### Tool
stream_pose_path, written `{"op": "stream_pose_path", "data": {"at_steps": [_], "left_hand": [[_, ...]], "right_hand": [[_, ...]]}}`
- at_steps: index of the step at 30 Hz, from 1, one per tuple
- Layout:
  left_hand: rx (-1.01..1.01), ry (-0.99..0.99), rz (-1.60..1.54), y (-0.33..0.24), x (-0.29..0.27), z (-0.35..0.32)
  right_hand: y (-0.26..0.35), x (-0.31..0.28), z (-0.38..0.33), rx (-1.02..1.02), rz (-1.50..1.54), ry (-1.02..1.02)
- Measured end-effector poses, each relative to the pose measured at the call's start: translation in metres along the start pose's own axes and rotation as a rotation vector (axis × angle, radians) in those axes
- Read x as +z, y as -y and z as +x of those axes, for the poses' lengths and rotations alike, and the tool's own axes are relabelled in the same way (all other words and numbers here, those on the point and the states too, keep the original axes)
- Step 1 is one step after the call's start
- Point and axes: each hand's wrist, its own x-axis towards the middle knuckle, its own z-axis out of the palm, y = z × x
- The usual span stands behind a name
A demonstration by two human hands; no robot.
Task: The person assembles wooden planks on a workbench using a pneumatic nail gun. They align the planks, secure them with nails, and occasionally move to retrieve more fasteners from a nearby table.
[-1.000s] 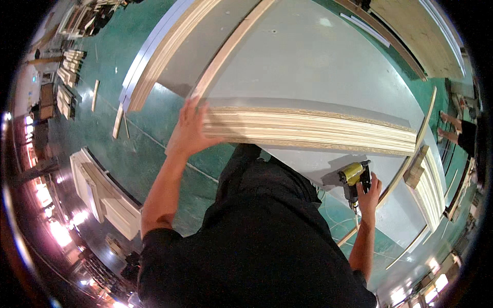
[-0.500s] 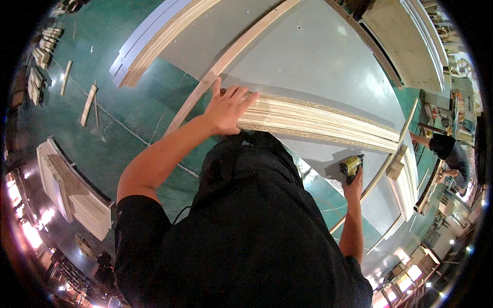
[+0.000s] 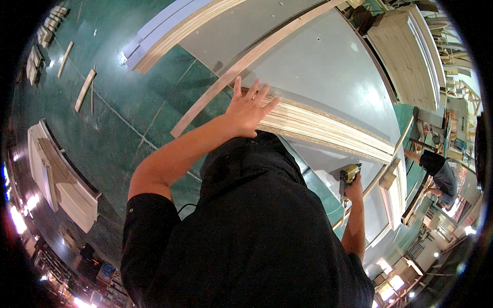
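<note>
My left hand (image 3: 248, 110) lies over the left end of a long stack of pale wood strips (image 3: 328, 126), its fingers spread. The stack rests on a large grey panel (image 3: 313, 61), running off to the right. My right hand (image 3: 354, 190) is closed around the grip of a yellow and black nail gun (image 3: 349, 174), held in front of the stack's right part. A narrow wooden batten (image 3: 231, 74) crosses the panel just beyond my left hand.
Stacked boards (image 3: 169, 33) stand at the far left, and a board pile (image 3: 405, 61) at the far right. A small wood block (image 3: 389, 179) lies near the stack's right end. White panels (image 3: 64, 179) sit on the green floor at left. Another person (image 3: 441, 177) bends over at right.
The view has shifted, so the panel and stack appear displaced. My left hand stays on the stack's end with fingers spread. The nail gun has tilted in my right hand, showing more of its underside.
</note>
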Motion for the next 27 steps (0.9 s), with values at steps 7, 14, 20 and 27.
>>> {"op": "stream_pose_path", "data": {"at_steps": [7,14,20,27], "left_hand": [[-0.441,-0.489,-0.812,0.055,0.018,-0.054],[-0.709,-0.544,-0.743,0.059,0.095,-0.023],[-0.899,-0.547,-0.998,0.057,0.090,-0.013],[-0.939,-0.597,-0.913,0.036,0.069,-0.004]], "right_hand": [[-0.173,-0.035,0.068,-0.062,-0.007,-0.222],[-0.164,-0.081,0.157,0.184,-0.204,-0.588],[-0.179,-0.132,0.216,0.184,-0.046,-0.670],[-0.201,-0.153,0.259,0.148,0.218,-0.441]]}}
